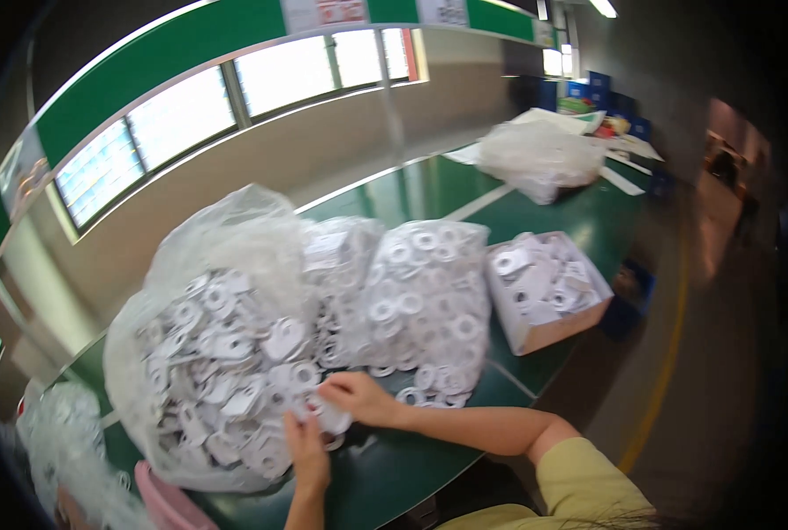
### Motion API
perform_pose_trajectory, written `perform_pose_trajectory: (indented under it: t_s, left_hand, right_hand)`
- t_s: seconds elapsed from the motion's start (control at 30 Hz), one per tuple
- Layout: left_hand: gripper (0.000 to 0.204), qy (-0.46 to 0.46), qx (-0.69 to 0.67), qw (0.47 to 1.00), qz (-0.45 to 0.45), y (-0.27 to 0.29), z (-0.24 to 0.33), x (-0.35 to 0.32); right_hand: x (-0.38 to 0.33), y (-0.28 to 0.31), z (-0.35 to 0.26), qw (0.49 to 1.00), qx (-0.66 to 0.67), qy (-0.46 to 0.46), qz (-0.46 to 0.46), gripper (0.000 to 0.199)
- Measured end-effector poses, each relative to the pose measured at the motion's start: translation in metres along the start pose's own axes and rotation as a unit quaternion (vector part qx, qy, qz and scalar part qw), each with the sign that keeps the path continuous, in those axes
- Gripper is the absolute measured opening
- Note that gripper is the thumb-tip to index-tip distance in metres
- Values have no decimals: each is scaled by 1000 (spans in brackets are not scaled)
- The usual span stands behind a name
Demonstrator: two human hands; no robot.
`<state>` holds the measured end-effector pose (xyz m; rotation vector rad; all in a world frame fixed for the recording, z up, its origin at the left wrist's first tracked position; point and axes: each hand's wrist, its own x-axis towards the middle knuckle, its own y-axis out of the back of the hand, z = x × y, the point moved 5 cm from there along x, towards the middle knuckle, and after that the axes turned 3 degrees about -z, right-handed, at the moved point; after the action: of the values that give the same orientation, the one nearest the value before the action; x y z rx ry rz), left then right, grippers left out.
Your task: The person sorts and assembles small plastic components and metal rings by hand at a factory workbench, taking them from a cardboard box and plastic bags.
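My left hand (308,449) and my right hand (358,399) are close together at the front of the table. Between them is a flat white piece with a round hole (330,416). My right fingers are closed on its upper edge, and my left fingertips pinch its left side; blur hides the exact grip. Just beyond my hands, a large clear plastic bag (133,353) lies open, with a heap of similar white holed pieces (226,344) spilling toward me. A second clear bag (429,300), full of white ring-shaped pieces, stands right of it.
An open box (548,334) of white pieces stands near the table's right edge. Crumpled clear plastic (539,159) lies at the far end of the green table (411,455). At the left are more plastic bags (71,442) and a pink object (169,499).
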<state>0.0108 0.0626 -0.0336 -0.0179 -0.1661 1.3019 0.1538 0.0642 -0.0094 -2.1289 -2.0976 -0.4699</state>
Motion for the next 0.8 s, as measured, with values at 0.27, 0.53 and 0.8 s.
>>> perform_pose_trajectory:
  t_s: [0.27, 0.53, 0.8]
  left_hand:
    - [25, 59, -50, 994, -75, 2, 7, 2]
    - [26, -90, 291, 945, -118, 0, 28, 3]
    - [26, -54, 220, 966, -121, 0, 22, 3]
  right_hand:
    - [-2, 10, -20, 987, -53, 74, -130, 19]
    - [-4, 10, -37, 969, -159, 92, -164, 14]
    - [-9, 6, -33, 970, -167, 91, -154, 15]
